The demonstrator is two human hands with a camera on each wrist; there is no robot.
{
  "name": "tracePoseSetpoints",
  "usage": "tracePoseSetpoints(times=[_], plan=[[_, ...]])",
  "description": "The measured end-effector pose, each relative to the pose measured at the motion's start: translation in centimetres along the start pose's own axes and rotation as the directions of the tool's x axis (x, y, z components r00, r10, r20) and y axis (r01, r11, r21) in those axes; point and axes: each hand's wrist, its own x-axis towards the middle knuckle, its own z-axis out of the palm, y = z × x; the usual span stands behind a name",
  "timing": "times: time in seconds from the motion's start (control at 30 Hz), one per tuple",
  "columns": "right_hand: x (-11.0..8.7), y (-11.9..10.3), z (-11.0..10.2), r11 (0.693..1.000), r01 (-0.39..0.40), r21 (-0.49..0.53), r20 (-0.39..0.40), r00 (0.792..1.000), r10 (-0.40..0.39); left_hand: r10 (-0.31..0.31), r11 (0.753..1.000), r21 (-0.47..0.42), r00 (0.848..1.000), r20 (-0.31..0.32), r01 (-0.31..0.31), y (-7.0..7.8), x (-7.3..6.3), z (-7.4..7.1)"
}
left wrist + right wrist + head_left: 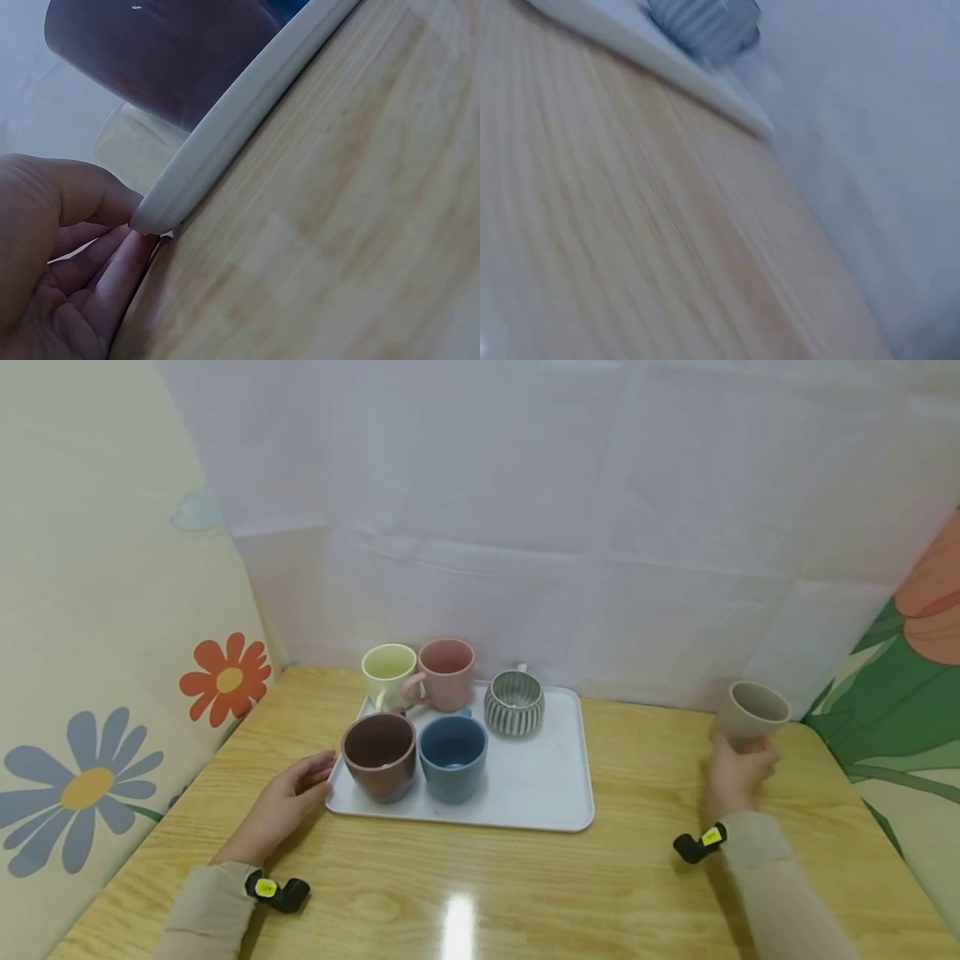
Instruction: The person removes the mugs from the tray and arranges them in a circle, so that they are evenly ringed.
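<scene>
At the right back of the table my right hand (735,772) grips a beige cup (750,714); whether its base touches the table is hidden. My left hand (288,797) pinches the left front corner of a white tray (536,785), thumb on the rim and fingers against its side in the left wrist view. On the tray stand a brown mug (380,768), a blue mug (453,760), a pink mug (447,672), a pale green mug (389,670) and a ribbed grey cup (514,714). The right wrist view shows neither the right hand nor the beige cup.
The wooden table (637,893) meets a white cloth (465,485) hung behind it. Flower-printed cloths (90,610) flank it on both sides. Between the tray's right edge and the beige cup lies bare wood.
</scene>
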Motion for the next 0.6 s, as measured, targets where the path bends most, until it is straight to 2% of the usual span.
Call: tracePoseSetpoints(times=[0.13, 0.27, 0.4, 0.6], plan=[[-2.2, -0.8, 1.5, 0.998, 0.059, 0.028, 0.087, 0.994, -0.061, 0.002, 1.0, -0.01, 1.0, -0.001, -0.002, -0.2, 0.0, 0.0], [-4.8, -1.4, 2.9, 0.993, 0.116, -0.031, 0.227, 0.968, -0.106, -0.006, 1.0, -0.011, 1.0, 0.0, 0.006, -0.3, 0.0, -0.2], [-7.2, -1.5, 3.9, 0.98, 0.194, -0.043, 0.352, 0.921, -0.167, -0.006, 1.0, -0.006, 1.0, -0.001, 0.006, -0.4, 0.0, -0.1], [-9.9, -1.4, 5.2, 0.958, 0.284, 0.049, 0.487, 0.83, -0.271, -0.01, 1.0, 0.01, 1.0, -0.001, 0.01, -0.3, 0.1, 0.0]])
